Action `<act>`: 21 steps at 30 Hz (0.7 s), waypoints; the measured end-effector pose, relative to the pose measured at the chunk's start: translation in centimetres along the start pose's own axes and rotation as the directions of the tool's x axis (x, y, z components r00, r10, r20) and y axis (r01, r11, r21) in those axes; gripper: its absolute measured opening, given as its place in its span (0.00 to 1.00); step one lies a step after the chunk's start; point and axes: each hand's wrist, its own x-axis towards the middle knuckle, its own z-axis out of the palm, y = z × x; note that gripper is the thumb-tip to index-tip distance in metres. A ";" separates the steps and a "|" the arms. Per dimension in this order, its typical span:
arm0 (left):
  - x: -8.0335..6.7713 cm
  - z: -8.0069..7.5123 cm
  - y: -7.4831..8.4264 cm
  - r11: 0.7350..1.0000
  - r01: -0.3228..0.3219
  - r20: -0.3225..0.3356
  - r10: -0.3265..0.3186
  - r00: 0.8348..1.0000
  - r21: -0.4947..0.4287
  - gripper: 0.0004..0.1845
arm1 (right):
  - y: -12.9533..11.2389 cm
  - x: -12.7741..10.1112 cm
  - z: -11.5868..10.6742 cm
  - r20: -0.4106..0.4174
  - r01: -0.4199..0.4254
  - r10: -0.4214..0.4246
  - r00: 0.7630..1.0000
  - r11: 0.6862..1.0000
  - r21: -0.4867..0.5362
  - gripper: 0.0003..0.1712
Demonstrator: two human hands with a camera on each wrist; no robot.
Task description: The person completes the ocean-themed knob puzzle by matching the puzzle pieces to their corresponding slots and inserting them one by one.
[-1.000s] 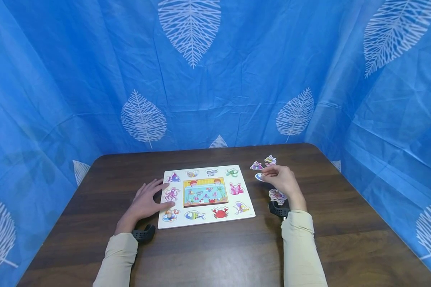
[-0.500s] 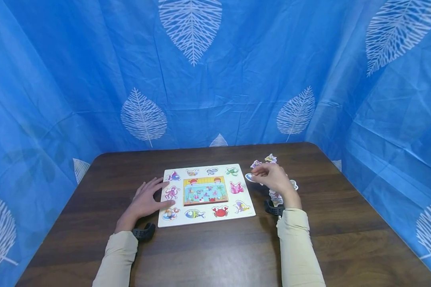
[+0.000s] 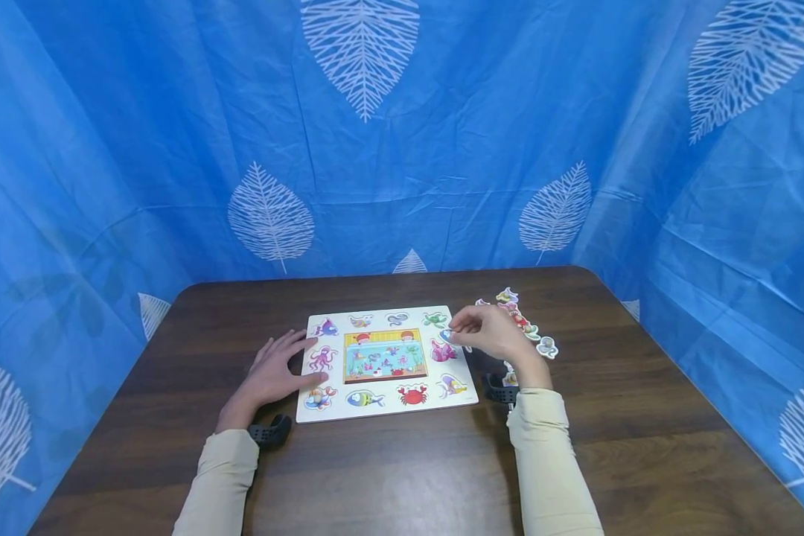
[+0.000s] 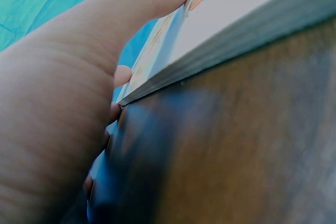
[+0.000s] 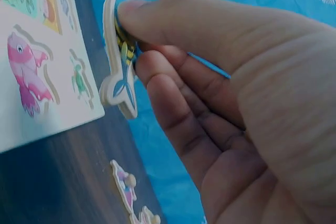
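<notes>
1. The left hand (image 3: 275, 372) lies flat on the table (image 3: 402, 476), fingers straight and slightly spread. Its fingertips rest on the left edge of the board (image 3: 385, 362). In the left wrist view the thumb (image 4: 131, 9) presses on the board's top face (image 4: 252, 9) and the other fingertips sit along its edge.

2. The board is a white puzzle tray lying flat near the middle of the table. It has a fish-tank picture in the centre and sea-animal shapes around it: an octopus (image 3: 321, 359) at the left, a crab (image 3: 412, 394) at the near edge, a pink fish (image 3: 442, 350) at the right.

3. The right hand (image 3: 492, 336) hovers just over the board's right edge. Thumb and fingers pinch a fish piece (image 3: 450, 336). In the right wrist view the piece (image 5: 119, 56) stands on edge between thumb and forefinger, its tail pointing down, above the table just beside the board's corner (image 5: 47, 77). The pink fish (image 5: 26, 72) and a turtle (image 5: 80, 81) on the board are near it.

4. Loose pieces (image 3: 525, 324) lie in a scattered row on the table to the right of the hand, well apart from the board. More (image 3: 509, 376) lie by the right wrist. Two (image 5: 128, 192) show below the hand in the right wrist view.

5. Blue cloth (image 3: 402, 149) with white leaf prints hangs behind and beside the table.
</notes>
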 end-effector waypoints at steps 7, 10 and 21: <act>0.0 0.0 0.1 1.000 0.005 -0.001 -0.005 1.000 -0.003 0.49 | -1.2 0.3 0.9 0.062 0.034 -0.034 0.998 0.999 0.006 0.08; -0.1 0.0 0.1 1.000 0.007 -0.001 -0.007 1.000 -0.005 0.49 | -1.8 0.4 1.3 0.090 0.053 -0.053 0.995 0.999 0.006 0.07; -0.1 0.0 0.2 1.000 0.001 -0.002 -0.001 1.000 -0.005 0.49 | -3.4 0.9 3.0 0.184 0.115 -0.112 0.976 0.993 -0.003 0.06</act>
